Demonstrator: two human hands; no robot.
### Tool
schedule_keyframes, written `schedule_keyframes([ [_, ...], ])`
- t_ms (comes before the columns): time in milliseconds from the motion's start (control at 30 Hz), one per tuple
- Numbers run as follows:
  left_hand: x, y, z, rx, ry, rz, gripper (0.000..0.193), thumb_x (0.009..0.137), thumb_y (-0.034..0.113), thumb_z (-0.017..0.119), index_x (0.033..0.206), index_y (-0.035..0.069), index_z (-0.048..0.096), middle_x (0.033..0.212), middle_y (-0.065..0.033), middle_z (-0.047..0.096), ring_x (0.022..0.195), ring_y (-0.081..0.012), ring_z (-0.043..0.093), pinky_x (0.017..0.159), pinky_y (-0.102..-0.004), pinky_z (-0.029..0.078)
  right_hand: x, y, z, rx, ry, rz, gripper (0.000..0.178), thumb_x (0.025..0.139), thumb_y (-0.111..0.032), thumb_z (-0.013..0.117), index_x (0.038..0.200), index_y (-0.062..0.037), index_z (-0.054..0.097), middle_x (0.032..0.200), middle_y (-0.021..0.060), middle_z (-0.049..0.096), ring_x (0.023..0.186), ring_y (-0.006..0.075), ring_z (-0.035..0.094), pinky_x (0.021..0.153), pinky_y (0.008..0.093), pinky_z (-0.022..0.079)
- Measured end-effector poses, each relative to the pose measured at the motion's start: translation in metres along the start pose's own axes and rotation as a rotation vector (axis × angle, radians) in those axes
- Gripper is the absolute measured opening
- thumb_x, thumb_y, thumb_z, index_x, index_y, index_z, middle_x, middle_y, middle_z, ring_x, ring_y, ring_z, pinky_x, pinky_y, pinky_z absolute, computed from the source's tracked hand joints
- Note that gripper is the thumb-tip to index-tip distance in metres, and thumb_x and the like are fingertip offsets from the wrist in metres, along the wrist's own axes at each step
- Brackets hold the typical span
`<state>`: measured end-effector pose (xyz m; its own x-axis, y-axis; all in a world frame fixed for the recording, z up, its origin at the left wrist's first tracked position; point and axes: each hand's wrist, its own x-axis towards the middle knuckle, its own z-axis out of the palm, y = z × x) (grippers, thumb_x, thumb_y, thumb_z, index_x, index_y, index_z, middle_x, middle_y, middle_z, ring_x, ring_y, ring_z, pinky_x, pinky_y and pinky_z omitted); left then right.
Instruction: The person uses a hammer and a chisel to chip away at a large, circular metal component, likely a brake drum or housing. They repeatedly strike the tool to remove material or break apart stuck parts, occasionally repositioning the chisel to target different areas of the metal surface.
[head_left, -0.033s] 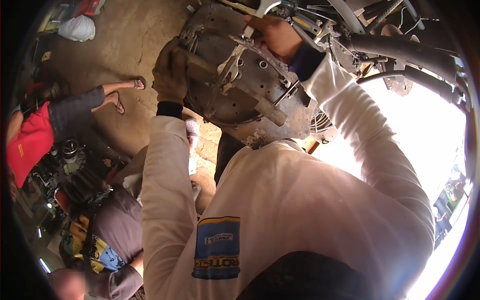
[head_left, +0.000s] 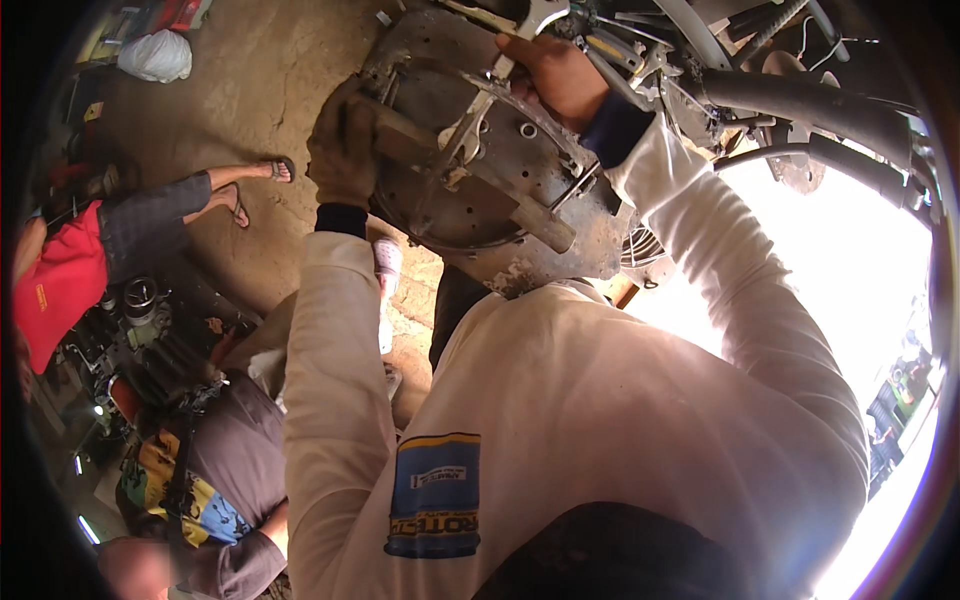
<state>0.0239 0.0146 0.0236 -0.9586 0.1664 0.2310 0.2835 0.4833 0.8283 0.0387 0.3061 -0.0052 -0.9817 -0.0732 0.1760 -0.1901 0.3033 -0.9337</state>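
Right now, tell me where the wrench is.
In the head view, the wrench is at upper centre, in the right hand, its shaft over the metal plate.

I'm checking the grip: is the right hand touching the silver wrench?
Touching. The head view shows it: the right hand is closed on the silver wrench, with a fingertip lying across its shank.

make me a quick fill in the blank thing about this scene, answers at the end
The wrench is in the person's ____.
The left hand is at the plate's ____ side, as pictured.
The bag is ____ in colour.
The shirt at far left is ____.

Missing words: right hand; left; white; red
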Motion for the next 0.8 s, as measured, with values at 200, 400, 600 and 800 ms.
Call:
schedule_keyframes([
  [200, 0.002, -0.007, 0.005, 0.048, 0.041, 0.104, 0.035, 0.093, 0.025, 0.056, 0.12, 0.004, 0.063, 0.106, -0.0171, 0.07, 0.096, -0.03, 0.068, 0.085, -0.0376, 0.052, 0.008, -0.002, -0.002, -0.307, 0.088, -0.072, 0.033, 0.101, -0.03, 0.051, 0.087, -0.004, 0.067, 0.059, 0.0072, 0.059, 0.053, 0.0149, 0.059, 0.052, 0.029, 0.046],
  [400, 0.0, 0.006, 0.004, 0.046, 0.027, 0.042, 0.033, 0.095, 0.025, 0.055, 0.119, 0.004, 0.063, 0.106, -0.0171, 0.07, 0.096, -0.0287, 0.068, 0.086, -0.0373, 0.052, 0.051, -0.002, -0.026, -0.347, 0.013, 0.183, 0.042, 0.097, -0.041, 0.055, 0.084, -0.0032, 0.068, 0.071, 0.0145, 0.064, 0.069, 0.0268, 0.065, 0.061, 0.0444, 0.05],
  [600, 0.001, 0.007, 0.004, 0.101, 0.065, 0.087, 0.034, 0.096, 0.026, 0.055, 0.121, 0.004, 0.062, 0.11, -0.0165, 0.069, 0.101, -0.0281, 0.066, 0.089, -0.0364, 0.05, 0.062, 0.013, -0.018, -1.105, -0.383, -0.027, 0.027, 0.096, -0.03, 0.053, 0.093, -0.0089, 0.07, 0.077, 0.0154, 0.068, 0.076, 0.0342, 0.068, 0.061, 0.0448, 0.052],
  [800, 0.004, 0.0, 0.006, 0.019, -0.034, 0.042, 0.041, 0.096, 0.035, 0.056, 0.123, 0.005, 0.062, 0.115, -0.0188, 0.067, 0.106, -0.0324, 0.064, 0.092, -0.0393, 0.049, 0.029, -0.026, -0.06, -1.119, -0.202, -0.231, 0.021, 0.09, -0.026, 0.06, 0.098, -0.0098, 0.07, 0.083, 0.0123, 0.067, 0.077, 0.0324, 0.068, 0.064, 0.0444, 0.053],
])
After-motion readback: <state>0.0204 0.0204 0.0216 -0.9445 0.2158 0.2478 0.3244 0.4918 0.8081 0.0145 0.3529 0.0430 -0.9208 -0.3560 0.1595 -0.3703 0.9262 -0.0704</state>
